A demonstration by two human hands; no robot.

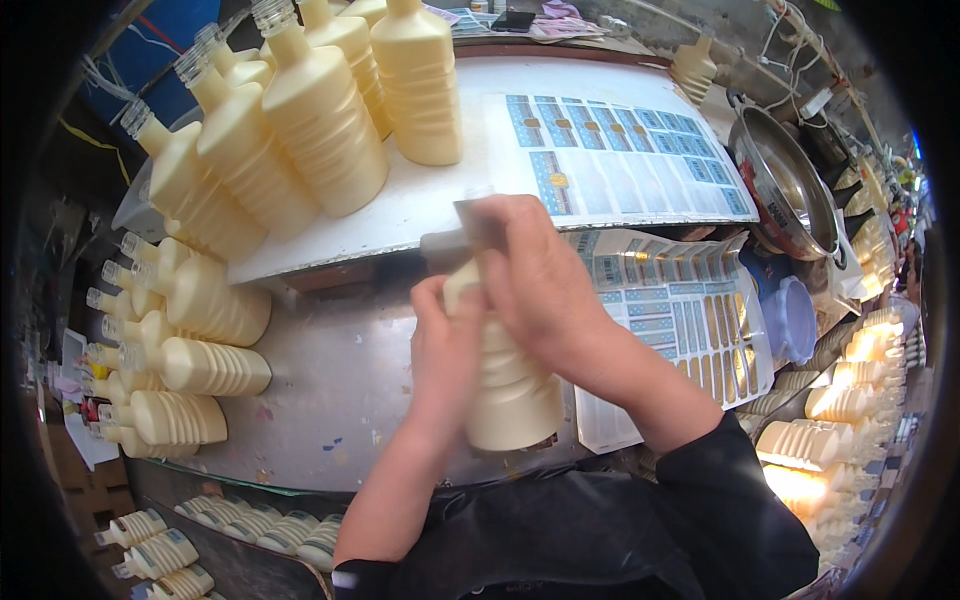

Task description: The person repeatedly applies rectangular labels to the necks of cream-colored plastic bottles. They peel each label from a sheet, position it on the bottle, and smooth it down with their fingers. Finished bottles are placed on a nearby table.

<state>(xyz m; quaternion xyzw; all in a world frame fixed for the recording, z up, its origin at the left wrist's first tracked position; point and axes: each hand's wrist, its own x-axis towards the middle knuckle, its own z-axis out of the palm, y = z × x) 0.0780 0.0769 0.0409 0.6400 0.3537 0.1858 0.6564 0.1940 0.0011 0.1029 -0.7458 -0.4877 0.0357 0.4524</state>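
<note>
Indoors, over a speckled tabletop (325, 390), the left hand (437, 345) clasps a bottle (512, 410), the right hand (540, 275) pinching something thin (468, 222).

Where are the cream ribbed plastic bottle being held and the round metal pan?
Held cream ribbed plastic bottle (515, 402), head view: lower body.
Round metal pan (790, 175), head view: inside surface.

Downward fisheye view from head

the held bottle (514, 405) is satiny plastic; the lower worktop (325, 370) (smooth, faintly shiny) is perhaps metal.
</note>
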